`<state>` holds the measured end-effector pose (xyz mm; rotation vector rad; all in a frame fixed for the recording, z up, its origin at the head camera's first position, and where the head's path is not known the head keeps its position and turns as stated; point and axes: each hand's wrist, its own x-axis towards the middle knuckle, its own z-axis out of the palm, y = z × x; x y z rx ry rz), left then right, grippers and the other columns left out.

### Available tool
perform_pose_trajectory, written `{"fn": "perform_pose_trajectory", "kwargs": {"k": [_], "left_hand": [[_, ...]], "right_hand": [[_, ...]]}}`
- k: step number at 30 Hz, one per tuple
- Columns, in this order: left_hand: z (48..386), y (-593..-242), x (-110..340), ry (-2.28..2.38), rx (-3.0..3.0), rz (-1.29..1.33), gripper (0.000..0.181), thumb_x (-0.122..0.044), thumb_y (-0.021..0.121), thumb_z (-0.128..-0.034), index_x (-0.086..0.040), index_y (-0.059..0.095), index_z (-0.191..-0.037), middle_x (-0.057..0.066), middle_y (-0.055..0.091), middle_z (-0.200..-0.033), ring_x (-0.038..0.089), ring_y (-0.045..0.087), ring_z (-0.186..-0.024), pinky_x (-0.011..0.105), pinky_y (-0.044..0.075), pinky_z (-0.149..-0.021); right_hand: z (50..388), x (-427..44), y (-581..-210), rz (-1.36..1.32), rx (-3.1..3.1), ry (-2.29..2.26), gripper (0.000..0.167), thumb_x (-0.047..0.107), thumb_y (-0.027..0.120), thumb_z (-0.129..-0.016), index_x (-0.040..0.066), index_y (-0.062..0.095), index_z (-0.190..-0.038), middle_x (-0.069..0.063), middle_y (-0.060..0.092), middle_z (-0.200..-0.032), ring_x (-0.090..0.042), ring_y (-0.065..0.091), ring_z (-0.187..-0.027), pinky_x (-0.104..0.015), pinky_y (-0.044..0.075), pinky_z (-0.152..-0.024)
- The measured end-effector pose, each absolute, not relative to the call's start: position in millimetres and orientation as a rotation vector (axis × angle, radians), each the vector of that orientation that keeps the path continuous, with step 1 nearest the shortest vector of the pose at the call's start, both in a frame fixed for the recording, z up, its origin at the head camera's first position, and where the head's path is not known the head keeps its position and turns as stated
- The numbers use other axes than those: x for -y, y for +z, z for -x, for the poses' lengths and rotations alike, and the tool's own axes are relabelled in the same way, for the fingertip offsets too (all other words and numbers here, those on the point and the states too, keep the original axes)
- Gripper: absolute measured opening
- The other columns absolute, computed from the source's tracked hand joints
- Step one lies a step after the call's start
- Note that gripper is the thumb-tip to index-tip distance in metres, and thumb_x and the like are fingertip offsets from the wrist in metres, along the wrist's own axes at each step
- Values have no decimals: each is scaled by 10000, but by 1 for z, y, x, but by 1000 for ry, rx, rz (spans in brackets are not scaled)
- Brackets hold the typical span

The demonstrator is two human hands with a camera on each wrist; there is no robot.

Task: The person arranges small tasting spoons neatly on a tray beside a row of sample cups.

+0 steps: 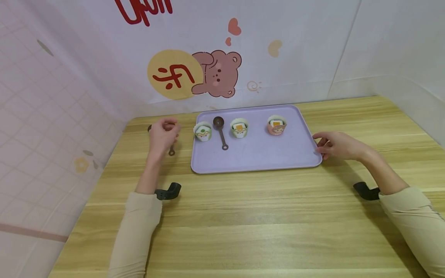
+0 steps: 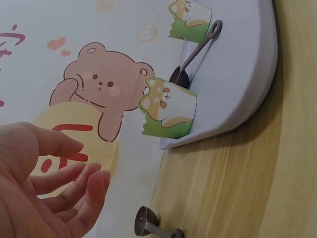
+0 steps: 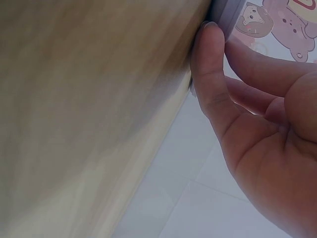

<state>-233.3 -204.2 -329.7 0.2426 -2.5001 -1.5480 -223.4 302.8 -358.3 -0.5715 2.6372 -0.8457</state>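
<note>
My right hand (image 1: 335, 146) grips the right edge of a lilac tray (image 1: 257, 157), fingertips (image 3: 210, 42) at its rim. My left hand (image 1: 163, 135) hovers left of the tray, fingers loosely bent with nothing between them in the left wrist view. Below it on the table lies a brown measuring spoon (image 2: 146, 220), partly hidden by the hand in the head view. The tray bears a second brown measuring spoon (image 1: 219, 122) between two green-and-white paper cups, one on the left (image 1: 203, 132) and one at the middle (image 1: 239, 128). Farther right stands a pink paper cup (image 1: 276, 126).
The wood-grain table (image 1: 243, 224) spreads out in front of the tray. Behind it rises a white wall covering with a printed bear (image 1: 220, 73). A pale gridded panel (image 1: 41, 116) borders the left side.
</note>
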Motion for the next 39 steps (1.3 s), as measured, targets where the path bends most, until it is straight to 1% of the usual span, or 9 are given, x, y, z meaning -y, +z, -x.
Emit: {"fn": "perform_pose_trajectory", "kwargs": {"k": [3,5,8,12,14,20,25,32,39], "left_hand": [[234,-331,208,-1557,2478,-258,287,-127,654,-953,6,646,-1207,134,651,-1013,76,590,-694,207,563,-621],[234,-331,211,-1561,2479,-284,294,-135,654,-956,7,642,-1213,120,643,-1028,64,587,-706,169,541,-606],[236,-331,216,-1577,2486,-318,324,-130,636,-964,25,620,-1248,129,628,-1068,58,590,-701,162,539,-616],[236,-332,222,-1568,2507,-363,348,-122,605,-972,26,598,-1287,125,615,-1100,71,595,-702,233,580,-708],[237,-333,224,-1552,2517,-381,352,-121,602,-975,20,595,-1297,117,609,-1105,102,609,-744,274,591,-765],[238,-338,232,-1501,2564,-399,372,-129,597,-976,23,593,-1315,130,593,-1130,268,655,-897,353,593,-849],[238,-340,238,-1496,2609,-413,413,-141,607,-983,25,563,-1359,144,595,-1154,270,652,-898,339,589,-836],[237,-342,243,-1473,2658,-433,439,-154,628,-982,13,552,-1381,159,594,-1207,245,672,-849,324,588,-759],[237,-346,244,-1502,2661,-442,448,-146,621,-995,26,530,-1398,193,554,-1250,351,644,-1019,412,569,-889]], "right_hand": [[223,-303,-358,573,-2639,-842,458,-23,612,-975,-210,424,-1348,-197,672,-1001,-213,680,-737,-293,574,-684],[223,-303,-358,574,-2639,-841,458,-22,612,-975,-211,423,-1347,-197,672,-1001,-213,679,-738,-294,573,-685],[224,-303,-358,573,-2635,-849,460,-25,611,-974,-215,420,-1347,-206,669,-1005,-219,681,-742,-297,576,-684],[224,-303,-358,570,-2630,-860,462,-30,608,-973,-218,415,-1349,-218,668,-1011,-223,683,-741,-301,581,-681],[224,-303,-358,573,-2631,-856,463,-31,608,-973,-217,415,-1350,-213,671,-1010,-217,683,-736,-299,580,-681],[224,-303,-358,580,-2635,-845,460,-29,606,-972,-212,421,-1351,-193,677,-1004,-200,680,-725,-289,573,-686],[223,-302,-357,577,-2630,-852,450,-32,602,-973,-209,428,-1349,-194,674,-1005,-194,681,-730,-289,576,-686],[223,-302,-357,580,-2629,-853,452,-36,602,-973,-216,423,-1347,-193,674,-994,-201,682,-729,-295,577,-683],[224,-302,-358,582,-2627,-852,456,-39,602,-971,-217,418,-1348,-195,674,-1001,-203,680,-729,-293,578,-678]]}}
